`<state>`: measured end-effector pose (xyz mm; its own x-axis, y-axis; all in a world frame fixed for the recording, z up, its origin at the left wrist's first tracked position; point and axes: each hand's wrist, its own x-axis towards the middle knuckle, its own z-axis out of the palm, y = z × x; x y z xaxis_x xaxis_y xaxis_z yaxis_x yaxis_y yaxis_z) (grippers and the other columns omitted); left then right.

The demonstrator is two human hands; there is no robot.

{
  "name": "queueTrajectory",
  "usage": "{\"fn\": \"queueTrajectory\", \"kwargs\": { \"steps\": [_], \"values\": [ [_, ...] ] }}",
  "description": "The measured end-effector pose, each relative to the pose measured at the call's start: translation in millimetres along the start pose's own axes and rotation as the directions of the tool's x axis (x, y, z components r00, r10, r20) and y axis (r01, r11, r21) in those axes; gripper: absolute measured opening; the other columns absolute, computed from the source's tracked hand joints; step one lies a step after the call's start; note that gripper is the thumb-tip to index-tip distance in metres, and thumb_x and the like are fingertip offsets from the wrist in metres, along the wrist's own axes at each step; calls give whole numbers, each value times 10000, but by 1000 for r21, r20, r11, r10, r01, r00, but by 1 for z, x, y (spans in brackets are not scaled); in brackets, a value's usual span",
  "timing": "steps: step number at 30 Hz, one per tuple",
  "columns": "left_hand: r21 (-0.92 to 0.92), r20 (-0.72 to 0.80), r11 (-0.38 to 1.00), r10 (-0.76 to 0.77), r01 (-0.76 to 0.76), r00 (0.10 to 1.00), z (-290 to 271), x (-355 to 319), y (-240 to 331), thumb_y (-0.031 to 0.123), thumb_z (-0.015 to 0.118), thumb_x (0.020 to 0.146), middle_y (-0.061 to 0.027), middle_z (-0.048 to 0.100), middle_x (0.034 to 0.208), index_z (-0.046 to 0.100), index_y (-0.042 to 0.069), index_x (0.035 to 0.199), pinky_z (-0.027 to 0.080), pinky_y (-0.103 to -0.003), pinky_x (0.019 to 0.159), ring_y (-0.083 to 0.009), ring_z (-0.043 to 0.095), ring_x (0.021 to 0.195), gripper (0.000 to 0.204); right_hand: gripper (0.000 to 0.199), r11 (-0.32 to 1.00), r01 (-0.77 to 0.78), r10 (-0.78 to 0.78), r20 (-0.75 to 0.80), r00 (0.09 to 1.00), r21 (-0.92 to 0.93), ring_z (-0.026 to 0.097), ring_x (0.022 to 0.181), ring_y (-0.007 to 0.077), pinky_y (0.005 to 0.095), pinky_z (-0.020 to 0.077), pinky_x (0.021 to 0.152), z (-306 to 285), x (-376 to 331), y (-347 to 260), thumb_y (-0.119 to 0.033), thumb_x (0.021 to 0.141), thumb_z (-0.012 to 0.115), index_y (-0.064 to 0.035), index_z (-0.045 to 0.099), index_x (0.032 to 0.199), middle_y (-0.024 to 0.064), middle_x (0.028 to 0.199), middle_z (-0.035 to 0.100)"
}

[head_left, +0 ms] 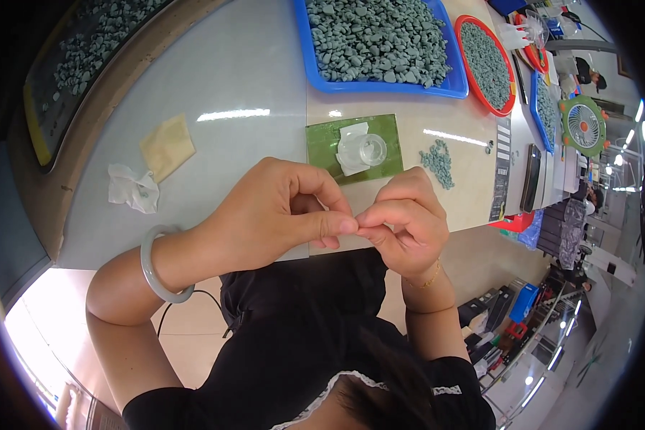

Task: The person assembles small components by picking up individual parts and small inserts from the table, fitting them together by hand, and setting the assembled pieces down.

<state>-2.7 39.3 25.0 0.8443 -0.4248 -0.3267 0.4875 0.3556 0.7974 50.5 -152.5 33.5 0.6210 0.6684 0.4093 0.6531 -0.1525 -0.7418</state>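
Observation:
My left hand (283,211) and my right hand (406,223) meet over the table's front edge, thumbs and forefingers pinched together tip to tip. Whatever is between the fingertips is too small to make out. Just beyond them lies a green mat (322,147) with a small clear round container (371,150) on a piece of white paper (352,130). To the right of the mat, a small pile of grey-green stones (438,163) is spread on the table.
A blue tray (394,87) heaped with grey-green stones stands at the back, beside a red round tray (510,100) of smaller ones. A folded yellow cloth (167,147) and crumpled white tissue (132,188) lie at left. Farther right are another blue tray (541,115) and a green fan (583,125).

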Motion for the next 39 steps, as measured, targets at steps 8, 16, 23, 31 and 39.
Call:
{"fn": "queueTrajectory", "kwargs": {
  "steps": [8, 16, 23, 31, 39],
  "values": [
    [-33, -149, 994, 98, -104, 984, -1, 0, 7, -29, 634, 772, -70, 586, 923, 584, -41, 971, 489, -225, 761, -170, 628, 883, 206, 177, 856, 57, -89, -39, 995, -514, 483, 672, 199, 283, 388, 586, -18, 14, 17, 19, 585, 721, -35, 628, 726, 45, 709, 527],
    [0, -176, 995, 101, -102, 979, -5, 2, 5, -16, 635, 778, -88, 553, 1002, 564, -39, 1008, 476, -241, 798, -181, 627, 885, 242, 174, 788, 108, -94, 54, 994, -607, 481, 664, 202, 298, 384, 582, -20, 21, 17, -11, 567, 717, -52, 630, 712, 32, 691, 534],
    [-52, -185, 994, 85, -96, 979, -8, 4, 1, -11, 636, 782, -82, 574, 963, 537, -28, 1010, 476, -245, 806, -174, 623, 894, 249, 221, 756, 193, -130, 146, 981, -626, 500, 705, 170, 299, 338, 601, -24, 24, 23, -64, 550, 725, -103, 616, 739, -19, 752, 551],
    [-77, -190, 988, 117, -134, 975, -9, 5, -1, -34, 636, 771, -80, 597, 939, 539, -21, 987, 481, -246, 806, -172, 615, 926, 237, 210, 875, 90, -96, 12, 995, -476, 488, 675, 186, 303, 371, 597, -15, 20, 12, -51, 552, 734, -91, 638, 735, 2, 750, 547],
    [-105, -157, 986, 115, -132, 981, -11, 10, -5, -36, 674, 734, -72, 602, 905, 546, -12, 958, 497, -240, 760, -136, 610, 849, 258, 241, 934, 115, -160, -108, 981, -337, 483, 658, 196, 284, 382, 590, 8, 11, 13, -35, 552, 742, -87, 658, 772, 11, 739, 536]
  ]
}}
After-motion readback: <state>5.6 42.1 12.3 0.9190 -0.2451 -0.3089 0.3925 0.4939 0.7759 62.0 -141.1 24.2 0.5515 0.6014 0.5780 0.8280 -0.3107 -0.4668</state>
